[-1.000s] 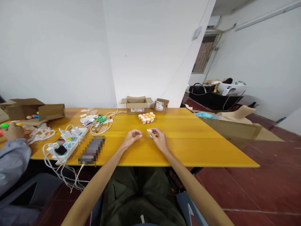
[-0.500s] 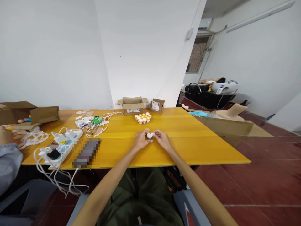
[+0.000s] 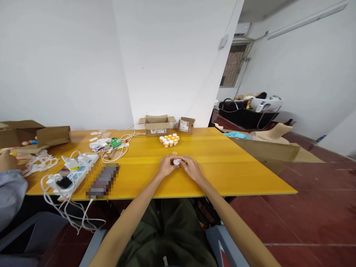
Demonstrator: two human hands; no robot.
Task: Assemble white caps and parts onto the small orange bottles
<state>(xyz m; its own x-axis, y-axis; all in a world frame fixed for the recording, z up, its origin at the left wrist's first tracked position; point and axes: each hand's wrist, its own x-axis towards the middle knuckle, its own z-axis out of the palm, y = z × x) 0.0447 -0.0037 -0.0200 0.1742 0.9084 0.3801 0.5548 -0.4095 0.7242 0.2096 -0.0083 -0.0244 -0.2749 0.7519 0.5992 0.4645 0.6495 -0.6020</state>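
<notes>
Over the middle of the table, my left hand [image 3: 166,165] is curled around a small white round tub [image 3: 176,162]. From the other side, my right hand [image 3: 191,167] has its fingertips closed in at the tub's top. Whether those fingers pinch something thin is too small to tell. A small translucent round disc [image 3: 174,153] lies just beyond my left fingers. Farther back stands a tight group of several small orange tubs with white lids [image 3: 170,139].
An open cardboard box [image 3: 156,125] and a smaller box [image 3: 186,125] stand against the wall. Left are cables, a power strip [image 3: 80,172], a blurred-out phone [image 3: 103,181] and packets. Another person's hand [image 3: 7,161] works at the far left. A large carton [image 3: 261,150] borders the table's right.
My right hand has moved left to the tub; the small white piece that showed in its fingers is now hidden. The other person's hand has come further into view.
</notes>
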